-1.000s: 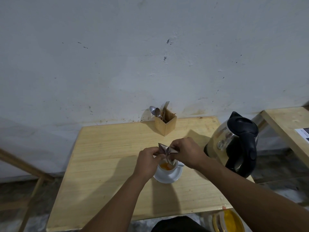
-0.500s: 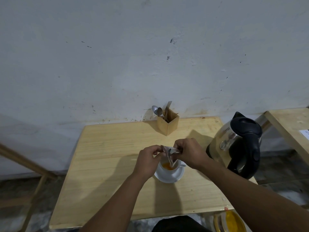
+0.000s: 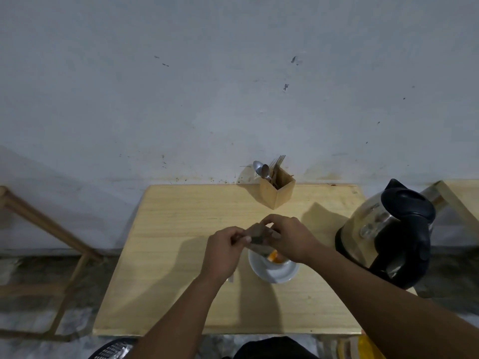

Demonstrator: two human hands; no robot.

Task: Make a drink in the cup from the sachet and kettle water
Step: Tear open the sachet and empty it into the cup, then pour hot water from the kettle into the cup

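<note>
A white cup point(image 3: 281, 263) stands on a white saucer point(image 3: 269, 274) on the wooden table point(image 3: 181, 255); orange powder point(image 3: 274, 256) shows inside it. Directly above the cup, my left hand point(image 3: 224, 251) and my right hand point(image 3: 287, 238) both pinch a small grey-brown sachet point(image 3: 259, 237), which is tilted down toward the cup. My right hand hides most of the cup. A steel kettle point(image 3: 388, 237) with a black lid and handle stands at the table's right edge, handle toward me.
A wooden cutlery box point(image 3: 277, 190) with spoons and a fork stands at the back of the table by the wall. A second wooden table point(image 3: 461, 198) is at far right, a wooden frame point(image 3: 46, 229) at left. A yellow object point(image 3: 368, 348) lies below the front right corner.
The view has tilted and shifted slightly. Both hands still hold the sachet over the cup; it has been turned and squeezed lower, from a spread-open shape to a flatter one.
</note>
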